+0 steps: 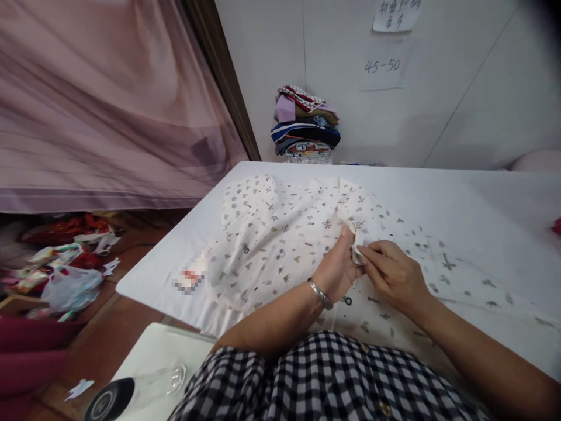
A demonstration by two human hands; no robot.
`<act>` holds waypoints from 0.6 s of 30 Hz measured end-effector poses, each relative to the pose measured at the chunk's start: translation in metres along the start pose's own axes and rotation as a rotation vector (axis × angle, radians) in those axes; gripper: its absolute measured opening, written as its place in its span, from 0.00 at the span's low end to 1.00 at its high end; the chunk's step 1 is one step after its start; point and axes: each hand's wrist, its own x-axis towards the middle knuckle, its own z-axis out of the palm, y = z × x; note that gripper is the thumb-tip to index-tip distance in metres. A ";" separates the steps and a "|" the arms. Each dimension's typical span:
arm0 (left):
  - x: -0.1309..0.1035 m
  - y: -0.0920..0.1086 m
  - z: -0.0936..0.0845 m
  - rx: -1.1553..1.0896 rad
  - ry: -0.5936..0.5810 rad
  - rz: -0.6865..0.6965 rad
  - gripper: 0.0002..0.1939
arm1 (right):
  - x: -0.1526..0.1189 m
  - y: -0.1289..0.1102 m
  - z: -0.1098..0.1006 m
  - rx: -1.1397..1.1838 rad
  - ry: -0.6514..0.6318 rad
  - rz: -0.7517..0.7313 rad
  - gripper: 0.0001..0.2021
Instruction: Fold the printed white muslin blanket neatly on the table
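Observation:
A thin white garment point(280, 234) with small grey, green and brown printed motifs lies spread over the white table, its left and right parts stretched out to the sides. Near its middle, my left hand point(337, 266) is closed on a gathered edge of the garment, thumb uppermost; a silver bangle circles that wrist. Close against it on the right, my right hand point(397, 275) pinches the same bunched edge between thumb and fingers. Exactly which part of the garment they hold is unclear.
The white table point(162, 251) carries a pixelated patch at its left edge. A stack of folded clothes point(307, 126) stands by the wall. At lower left, a clear bottle with a black lid point(111, 400) lies on a white surface. Bags point(72, 286) clutter the floor beneath a pink curtain point(109, 99).

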 end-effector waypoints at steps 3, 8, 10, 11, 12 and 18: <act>0.000 0.004 0.000 0.011 0.034 -0.046 0.35 | -0.001 0.000 0.000 -0.042 -0.016 -0.067 0.14; -0.002 0.005 0.001 0.006 0.040 -0.053 0.35 | -0.001 -0.002 0.000 -0.101 -0.006 -0.109 0.14; -0.003 0.004 0.002 0.019 0.083 -0.067 0.37 | 0.000 -0.004 0.000 -0.133 -0.014 -0.108 0.14; -0.003 0.003 0.003 0.026 0.091 -0.066 0.38 | 0.000 -0.004 0.000 -0.150 -0.017 -0.113 0.14; -0.003 0.003 0.003 0.033 0.090 -0.059 0.39 | 0.001 -0.005 0.000 -0.167 -0.019 -0.120 0.14; -0.005 0.001 0.003 0.072 0.036 0.007 0.41 | -0.001 -0.006 -0.002 -0.230 -0.040 -0.143 0.13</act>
